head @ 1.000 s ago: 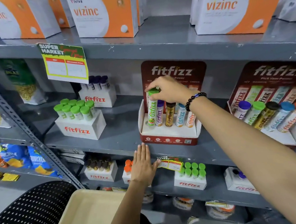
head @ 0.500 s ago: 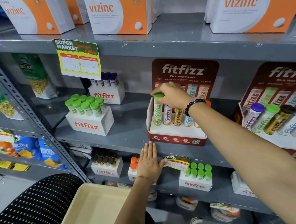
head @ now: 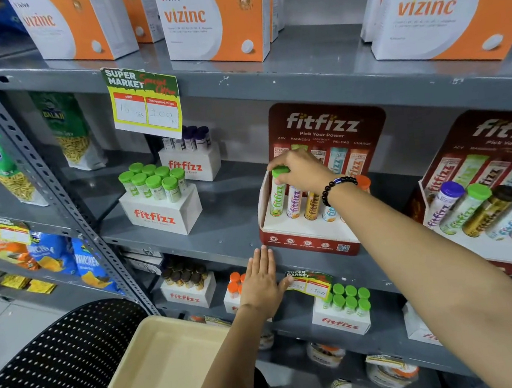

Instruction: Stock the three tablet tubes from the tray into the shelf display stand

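Note:
The red and white fitfizz display stand (head: pixel 308 242) sits on the middle shelf. My right hand (head: pixel 301 170) grips the cap of a green-capped tablet tube (head: pixel 277 196) standing in the stand's leftmost slot. Several more tubes stand beside it, including a purple-labelled tube (head: pixel 293 201) and a gold tube (head: pixel 311 205); my wrist hides part of the row. My left hand (head: pixel 261 282) lies flat with fingers together against the front edge of the shelf below the stand. The beige tray (head: pixel 159 375) at the bottom holds nothing that I can see.
A second fitfizz stand (head: pixel 481 212) full of tubes stands at the right. A white box of green-capped tubes (head: pixel 160 200) sits left of the stand, another box (head: pixel 190 159) behind it. Vizinc boxes (head: pixel 216 19) line the top shelf. A black perforated chair back (head: pixel 56 369) is bottom left.
The green-capped tube has gone lower into the leftmost slot under my right hand. The view has shifted left a little. My left hand stays on the shelf edge.

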Motion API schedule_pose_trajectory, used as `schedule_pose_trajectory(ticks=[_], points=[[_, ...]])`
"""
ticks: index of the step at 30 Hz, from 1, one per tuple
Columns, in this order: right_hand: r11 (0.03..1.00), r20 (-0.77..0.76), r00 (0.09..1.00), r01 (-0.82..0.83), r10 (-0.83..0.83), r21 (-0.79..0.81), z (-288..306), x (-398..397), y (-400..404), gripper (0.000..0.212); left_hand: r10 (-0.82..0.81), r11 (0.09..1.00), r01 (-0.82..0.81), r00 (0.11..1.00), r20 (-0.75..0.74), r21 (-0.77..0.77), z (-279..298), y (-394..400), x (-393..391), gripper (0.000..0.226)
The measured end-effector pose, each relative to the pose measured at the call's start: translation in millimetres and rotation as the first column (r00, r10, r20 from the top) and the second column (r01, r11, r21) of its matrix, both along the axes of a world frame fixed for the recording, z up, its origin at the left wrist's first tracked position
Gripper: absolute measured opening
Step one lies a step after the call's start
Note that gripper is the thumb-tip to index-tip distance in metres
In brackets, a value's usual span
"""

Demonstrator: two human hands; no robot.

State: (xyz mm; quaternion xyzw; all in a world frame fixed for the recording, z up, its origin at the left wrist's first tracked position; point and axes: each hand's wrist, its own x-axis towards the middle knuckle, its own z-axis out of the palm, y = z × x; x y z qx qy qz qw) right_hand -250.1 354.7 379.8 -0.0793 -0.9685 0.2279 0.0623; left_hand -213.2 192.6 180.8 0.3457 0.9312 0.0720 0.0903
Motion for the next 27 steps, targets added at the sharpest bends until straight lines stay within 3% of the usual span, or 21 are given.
schedule_pose_trajectory(ticks=[4,8,12,22,27], points=[[0.998,-0.010,1.000,-0.016,0.016,0.057,-8,3,-3,0.035,0.004,1.000,-0.004,1.000,-0.019,-0.010,1,2,0,0.103],[0.994,-0.006,0.999,-0.036,0.036,0.102,-6,3,-5,0.034,0.002,1.000,-0.003,1.000,-0.027,-0.020,1,2,0,0.110],[0.994,0.000,0.999,-0.035,0.035,0.100,-7,2,-6,0.034,0.023,0.996,-0.024,1.000,-0.014,-0.082,6,3,2,0.081],[0.991,-0.070,0.998,0.007,0.003,0.137,-13,-2,-14,0.024,0.034,0.983,-0.023,0.998,0.056,-0.184,21,9,3,0.082],[0.984,-0.061,0.998,0.003,0.008,0.177,-12,8,-17,0.043,0.046,0.987,-0.025,0.990,0.132,-0.160,35,6,-1,0.080]])
